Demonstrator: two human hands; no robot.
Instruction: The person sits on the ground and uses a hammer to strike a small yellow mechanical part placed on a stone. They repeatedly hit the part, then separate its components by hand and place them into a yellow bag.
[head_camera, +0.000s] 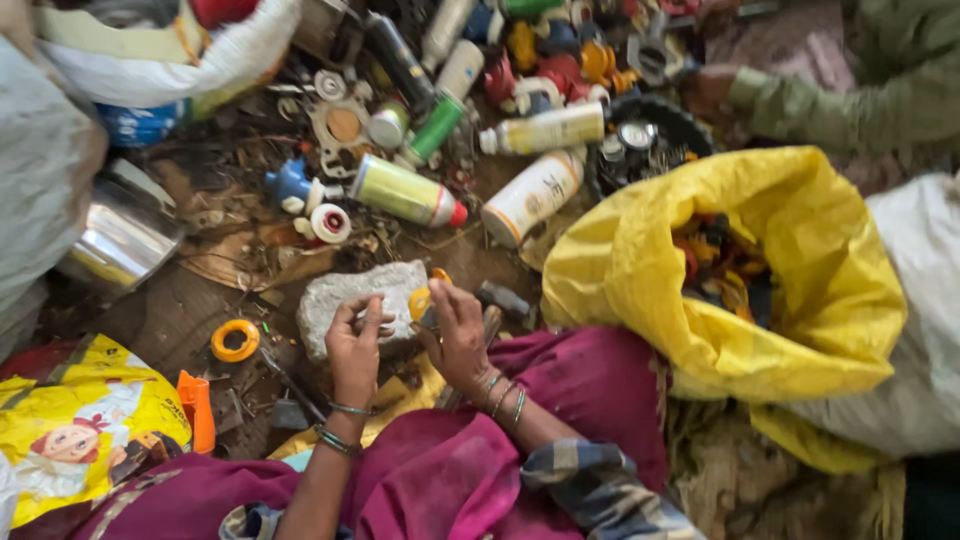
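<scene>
The right hand is closed on a small yellow ring, its fingers curled round the piece at the top edge of the hand. Whether anything else sits inside that grip cannot be told. The left hand is just beside it, fingers bent with the tips resting on a grey stone; whether it pinches something small there or only touches the stone is not clear. The ring sits just right of the left fingertips, at the stone's right edge.

Behind the right hand, touching close, lies a hammer — its dark head shows just beyond the knuckles. Further left of the grip, well apart on the ground, lies a second orange ring, and nearer the lap an orange plastic piece.

Right of the grip stands an open yellow sack with mixed orange and dark parts inside. Beyond the stone lie spray cans — a green one and a white one — amid scattered scrap. At the far top right, another person's hand in a green sleeve rests among the parts.
</scene>
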